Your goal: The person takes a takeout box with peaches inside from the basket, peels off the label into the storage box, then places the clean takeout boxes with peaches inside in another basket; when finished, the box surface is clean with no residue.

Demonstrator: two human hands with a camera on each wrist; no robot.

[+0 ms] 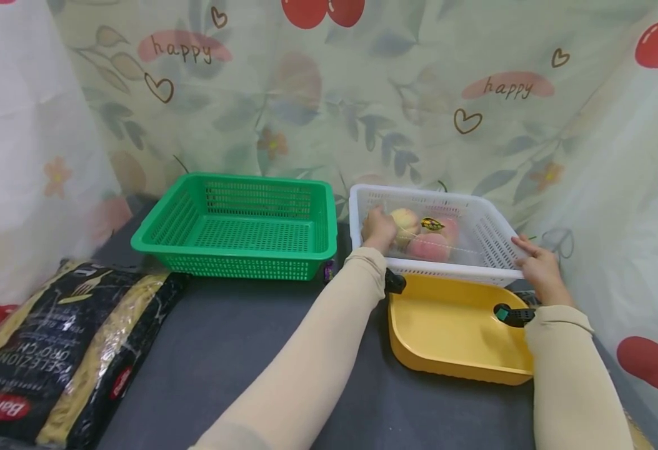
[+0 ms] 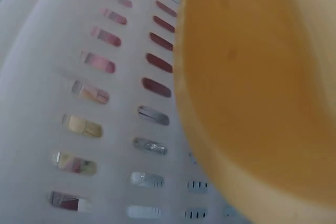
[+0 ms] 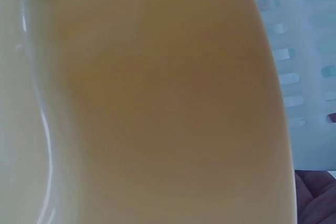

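Observation:
A white plastic basket with slotted walls stands at the back right. Inside it is a clear plastic bag of peaches, pink and pale yellow, with a small dark-and-yellow label. My left hand reaches over the front wall and grips the bag's left side, its fingertips partly hidden. At the opposite end, my right hand holds the basket's right rim, fingers over the edge. Through the slots of the white basket, pink and yellow patches show in the left wrist view. Fingers appear at the basket's corner in the right wrist view.
Directly before the white basket sits a yellow tub, beneath both wrists. A green basket stands to the left. A dark Barilla pasta bag lies at the table's left. Behind hangs a printed curtain.

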